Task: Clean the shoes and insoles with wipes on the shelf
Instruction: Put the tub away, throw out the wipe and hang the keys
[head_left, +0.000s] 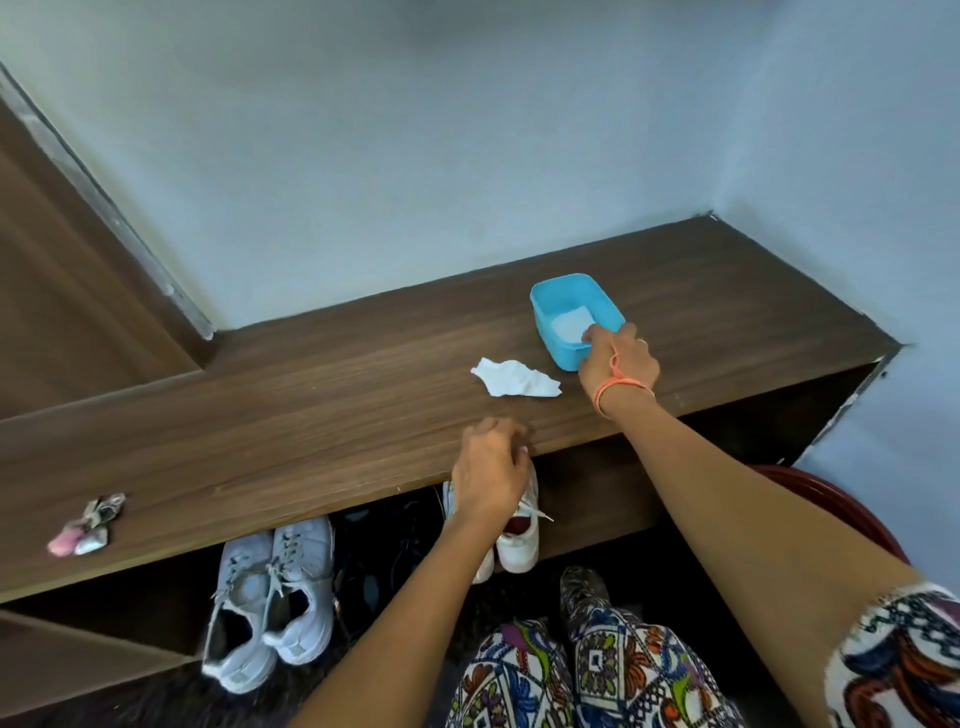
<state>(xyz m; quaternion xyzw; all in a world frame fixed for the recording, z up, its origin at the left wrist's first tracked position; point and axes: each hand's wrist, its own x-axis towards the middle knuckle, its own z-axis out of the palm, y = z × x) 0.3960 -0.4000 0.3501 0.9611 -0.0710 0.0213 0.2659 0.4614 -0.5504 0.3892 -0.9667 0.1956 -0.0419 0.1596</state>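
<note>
While the left hand gripped a white laced shoe, fingers of the right hand pinched a white wipe; lifting it seemed next.

White shoes half hidden behind left hand; dark items under shelf indistinct (deep shadow).

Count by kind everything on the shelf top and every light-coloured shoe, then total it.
Blue tub of wipes: 1
Crumpled white wipe: 1
Bunch of keys and charms: 1
Pale grey sneakers: 2
White shoes held by the left hand: 2
Total: 7
</note>
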